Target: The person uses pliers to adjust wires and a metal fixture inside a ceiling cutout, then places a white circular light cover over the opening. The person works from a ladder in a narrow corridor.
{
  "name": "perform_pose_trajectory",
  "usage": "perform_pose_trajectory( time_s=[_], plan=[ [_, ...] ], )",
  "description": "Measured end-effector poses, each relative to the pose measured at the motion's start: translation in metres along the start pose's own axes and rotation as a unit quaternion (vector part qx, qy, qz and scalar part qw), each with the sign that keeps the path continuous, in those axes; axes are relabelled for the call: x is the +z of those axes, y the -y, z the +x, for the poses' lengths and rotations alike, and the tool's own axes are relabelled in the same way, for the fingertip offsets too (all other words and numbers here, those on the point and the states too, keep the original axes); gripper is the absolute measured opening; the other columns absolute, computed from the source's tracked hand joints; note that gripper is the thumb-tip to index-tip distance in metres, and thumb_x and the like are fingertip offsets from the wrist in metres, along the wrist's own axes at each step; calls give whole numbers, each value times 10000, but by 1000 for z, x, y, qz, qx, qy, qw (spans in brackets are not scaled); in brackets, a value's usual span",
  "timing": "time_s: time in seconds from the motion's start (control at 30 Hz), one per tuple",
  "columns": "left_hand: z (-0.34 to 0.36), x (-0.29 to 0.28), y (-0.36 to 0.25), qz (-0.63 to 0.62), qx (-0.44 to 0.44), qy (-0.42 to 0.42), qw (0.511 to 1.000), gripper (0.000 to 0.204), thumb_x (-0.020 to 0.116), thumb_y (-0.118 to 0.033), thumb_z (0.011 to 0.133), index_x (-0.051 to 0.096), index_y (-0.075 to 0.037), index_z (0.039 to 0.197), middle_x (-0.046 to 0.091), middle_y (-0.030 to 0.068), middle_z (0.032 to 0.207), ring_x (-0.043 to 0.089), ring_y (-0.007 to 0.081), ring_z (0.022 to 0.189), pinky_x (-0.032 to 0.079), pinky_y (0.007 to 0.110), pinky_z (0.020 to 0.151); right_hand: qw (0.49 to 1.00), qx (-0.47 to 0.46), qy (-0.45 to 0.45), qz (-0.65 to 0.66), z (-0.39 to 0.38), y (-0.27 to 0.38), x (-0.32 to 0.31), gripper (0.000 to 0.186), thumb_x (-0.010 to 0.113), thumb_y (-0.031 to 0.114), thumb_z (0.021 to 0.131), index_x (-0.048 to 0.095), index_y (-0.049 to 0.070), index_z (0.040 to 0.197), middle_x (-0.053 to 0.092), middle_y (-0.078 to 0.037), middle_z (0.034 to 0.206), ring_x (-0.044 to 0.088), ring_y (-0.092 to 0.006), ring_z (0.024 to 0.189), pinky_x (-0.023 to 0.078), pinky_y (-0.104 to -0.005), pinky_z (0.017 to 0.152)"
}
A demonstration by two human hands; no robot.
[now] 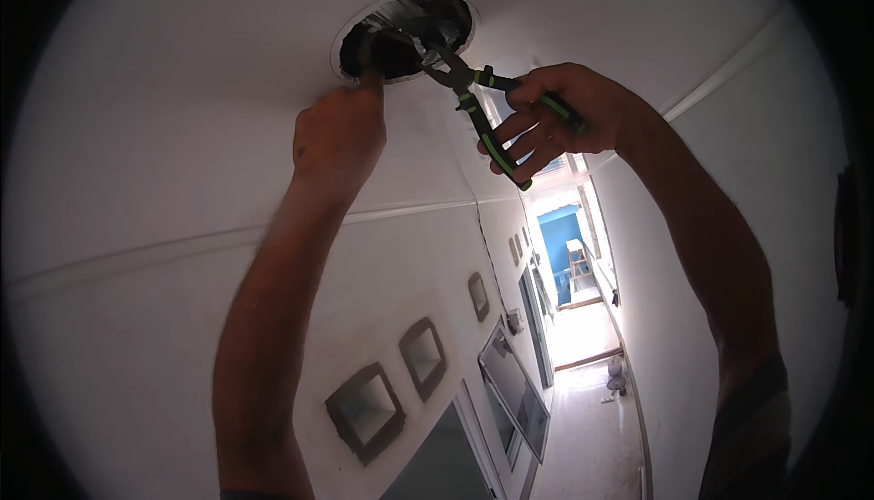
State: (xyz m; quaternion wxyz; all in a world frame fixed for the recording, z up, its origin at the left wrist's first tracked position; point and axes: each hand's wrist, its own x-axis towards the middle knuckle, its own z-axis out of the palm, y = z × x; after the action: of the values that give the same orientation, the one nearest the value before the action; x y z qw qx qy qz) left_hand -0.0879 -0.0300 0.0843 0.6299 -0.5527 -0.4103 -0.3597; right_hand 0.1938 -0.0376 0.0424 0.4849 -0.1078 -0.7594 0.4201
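A round recessed opening [449, 20] in the white ceiling [228, 36] shows shiny metal and dark cavity inside. My left hand [339, 131] reaches up to its near-left edge, fingers curled and fingertips inside the rim; what they grip is hidden in shadow. In my right hand [564, 109] are pliers [460, 77] with black and green handles spread apart, the fingers wrapped round them. The pliers' jaws are raised into the opening, at a small pale piece beside the metal; whether they are closed on it is too dark to tell.
Below runs a narrow corridor [583, 445] with a thin cable on the left wall, square niches [423, 354], doors, and a tilted framed panel [514, 391]. A stepladder [578, 263] stands by the blue wall at the bright far end, and a grey object [615, 377] sits on the floor.
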Motion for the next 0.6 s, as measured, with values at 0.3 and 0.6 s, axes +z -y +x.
perform_pose_trajectory(
  time_s=[0.3,0.6],
  plan=[
    [3,-16,-12,21,-8,16,1000,519,544,-209,1007,419,-135,1504,691,198,777,708,404,729,583,519,689,994,-65,66,56,-5,-36,14,501,613,252,943,497,-1,1359,655,-299,1177,661,-448,1087,531,-574,910],
    [7,-33,-21,-22,8,6,1000,404,548,-188,995,509,-136,1394,703,209,844,714,402,819,566,535,732,989,-102,45,100,-2,-56,43,511,645,303,960,537,-9,1350,640,-175,1048,659,-290,893,550,-462,755]
  ],
)
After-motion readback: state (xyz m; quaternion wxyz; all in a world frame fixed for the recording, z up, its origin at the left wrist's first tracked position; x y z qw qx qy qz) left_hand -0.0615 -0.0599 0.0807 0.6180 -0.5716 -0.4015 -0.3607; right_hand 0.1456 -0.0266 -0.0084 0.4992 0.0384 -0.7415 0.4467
